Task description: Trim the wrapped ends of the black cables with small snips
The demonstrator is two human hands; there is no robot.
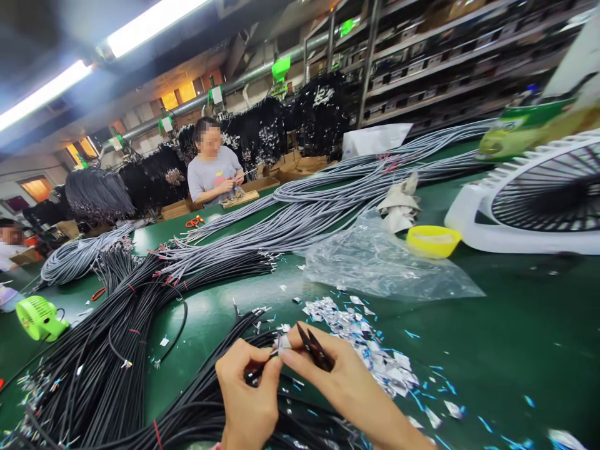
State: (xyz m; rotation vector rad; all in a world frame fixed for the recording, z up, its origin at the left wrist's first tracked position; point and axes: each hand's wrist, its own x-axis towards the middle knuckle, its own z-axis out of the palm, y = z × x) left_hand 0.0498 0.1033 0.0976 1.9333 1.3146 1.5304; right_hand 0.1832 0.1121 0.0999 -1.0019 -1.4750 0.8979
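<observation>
The left hand (248, 400) pinches the end of 1 black cable (257, 373) tight between thumb and forefinger, presenting its foil tip to the black snips (315, 347) clasped in the right hand (340, 380) — blades slightly parted. Foil scraps (365, 340) litter the green table (515, 337) just beyond; the black cable bundle (117, 350) crowds the left.

A single head-worn camera looks forward and down along the green table (515, 350), tilted. The left hand (246, 400) and right hand (337, 375) sit very near, bottom centre; shelves (445, 56) stand far right.
</observation>
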